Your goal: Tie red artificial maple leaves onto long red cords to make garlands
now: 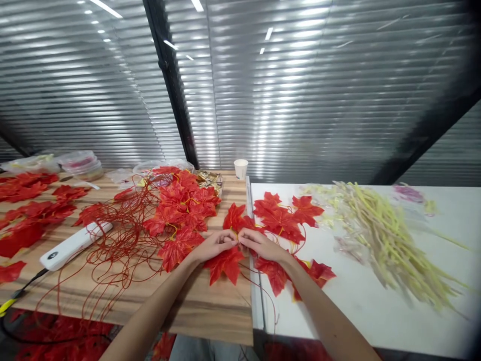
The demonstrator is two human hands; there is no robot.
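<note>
A red, maple-shaped artificial leaf (225,265) lies over the wood-grain tabletop (218,316), its thin yellow stem (236,234) between both hands. The left hand (217,245) and right hand (261,244) pinch there, fingers curled, thumbs closed against forefingers, tips nearly meeting.

Red leaves (224,265): cloth or plastic, can't tell; slight sheen, creased, veined surface. Red cord (122,240): thin, string-like, mostly matt. Left tabletop (214,313): wood-look, striped grain, smooth, low sheen. Right tabletop (391,323): white, smooth, fairly matt. Power bank-like device (75,246): white hard plastic, smooth; its cable (35,276) black, rubbery. Cup (241,169): paper-look, white, matt. Wrapper (210,181): gold, foil-like, crinkled, shiny. Round tubs (78,163): clear plastic, glossy. Yellow strips (394,245): matt, soft-looking, fibre unclear. Bag (351,248): thin clear plastic, wrinkled. Blinds (281,125): grey slats, metal-look, behind shiny glass-like panes. Trousers (199,348): grey cloth, matt.
</note>
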